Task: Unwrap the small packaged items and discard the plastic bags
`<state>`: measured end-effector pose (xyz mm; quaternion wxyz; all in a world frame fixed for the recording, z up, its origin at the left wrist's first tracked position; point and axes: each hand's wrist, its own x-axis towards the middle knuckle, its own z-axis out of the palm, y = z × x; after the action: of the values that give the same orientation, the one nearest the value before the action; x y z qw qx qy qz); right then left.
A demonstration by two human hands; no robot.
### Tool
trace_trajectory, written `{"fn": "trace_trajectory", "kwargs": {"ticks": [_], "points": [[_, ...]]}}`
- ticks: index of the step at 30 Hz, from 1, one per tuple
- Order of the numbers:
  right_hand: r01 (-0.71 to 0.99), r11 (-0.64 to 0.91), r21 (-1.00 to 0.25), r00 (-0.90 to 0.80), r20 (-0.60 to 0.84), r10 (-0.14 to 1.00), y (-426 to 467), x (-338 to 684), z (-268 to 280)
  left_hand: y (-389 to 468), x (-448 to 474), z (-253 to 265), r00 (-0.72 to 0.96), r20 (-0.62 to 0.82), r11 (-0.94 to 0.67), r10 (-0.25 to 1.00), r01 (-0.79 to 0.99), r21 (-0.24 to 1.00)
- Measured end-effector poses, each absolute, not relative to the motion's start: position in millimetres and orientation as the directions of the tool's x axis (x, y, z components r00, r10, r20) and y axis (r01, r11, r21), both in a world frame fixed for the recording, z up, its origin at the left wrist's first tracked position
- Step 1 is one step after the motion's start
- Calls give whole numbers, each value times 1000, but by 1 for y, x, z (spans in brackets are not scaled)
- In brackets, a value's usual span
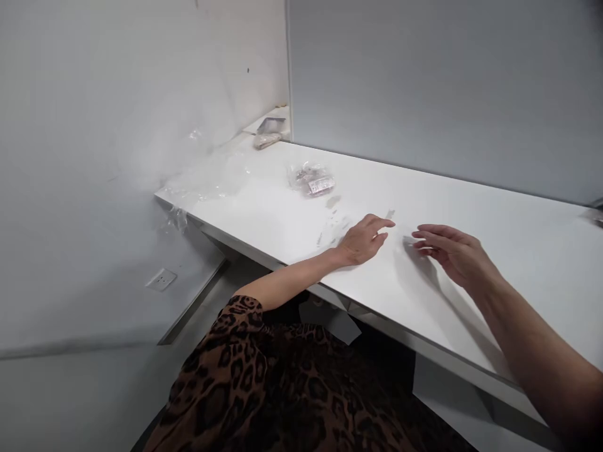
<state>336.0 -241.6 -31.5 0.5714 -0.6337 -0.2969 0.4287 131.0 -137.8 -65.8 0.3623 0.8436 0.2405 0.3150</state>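
Note:
My left hand (363, 241) rests low over the white table (527, 251), with index finger and thumb stretched apart and nothing seen between them. Just beyond its fingertips lies a tiny greyish piece (391, 214). Several small clear or grey bits (332, 229) are scattered beside that wrist, too small to name. To the right, my right hand (450, 251) hovers above the tabletop, its fingers loosely curved and apart, holding nothing I can see. A clear plastic bag (315, 181) with a pinkish label sits farther back, near a flat grey patch (333, 201).
Crumpled clear plastic film (211, 182) spreads over the table's left end and hangs off its edge. Small packets (267, 139) lie in the far corner. A grey partition (424, 88) borders the back, and a white wall (117, 125) with an outlet (161, 279) stands left.

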Motion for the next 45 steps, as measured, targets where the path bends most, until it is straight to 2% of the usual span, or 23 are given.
{"fn": "trace_trajectory", "kwargs": {"ticks": [3,5,7,10,14,17,22,24,26,28,30,32,34,36,40,42,45], "points": [[-124,-131,-984,354,-168,920,-221,300,-27,-110,114,-50,539,387,-629,748,390,673],[-131,-108,-985,303,-144,942,-210,282,-26,-81,98,-38,356,378,-519,855,561,645],[-148,-92,-985,284,-131,950,-202,269,-28,-49,80,-28,142,344,-343,928,684,643],[-203,-88,-975,310,-149,939,-196,260,-34,-6,57,-22,-71,244,-108,967,754,648],[-237,-91,-967,341,-171,925,-198,265,-42,21,46,-27,-138,99,36,985,740,671],[-234,-77,-969,355,-158,921,-199,275,-45,16,52,-33,-93,56,28,994,714,700],[-157,-46,-986,456,-113,883,-190,294,-53,-18,77,-46,200,82,-188,976,595,782],[20,-33,-999,555,-16,832,-187,304,-58,-36,88,-52,320,96,-261,942,525,810],[283,-38,-958,591,143,794,-185,313,-62,-53,99,-55,424,98,-310,900,468,827],[493,-57,-868,526,246,814,-184,321,-64,-66,108,-55,528,99,-359,843,415,836],[627,-81,-775,423,251,870,-183,324,-65,-73,113,-52,587,139,-424,797,381,822],[744,-111,-659,338,228,913,-181,324,-67,-73,116,-46,531,217,-479,819,427,767],[819,-118,-562,292,230,928,-180,323,-69,-66,119,-40,383,270,-454,883,560,693],[822,-83,-564,273,261,926,-179,323,-70,-57,123,-35,292,221,-365,931,684,631],[675,-9,-738,331,292,897,-180,331,-68,-44,133,-36,393,32,-343,919,757,556],[517,-20,-856,424,235,875,-178,336,-66,-43,136,-39,430,15,-357,903,729,584],[156,16,-988,577,104,810,-174,341,-61,-43,131,-40,396,31,-315,918,679,663]]}}
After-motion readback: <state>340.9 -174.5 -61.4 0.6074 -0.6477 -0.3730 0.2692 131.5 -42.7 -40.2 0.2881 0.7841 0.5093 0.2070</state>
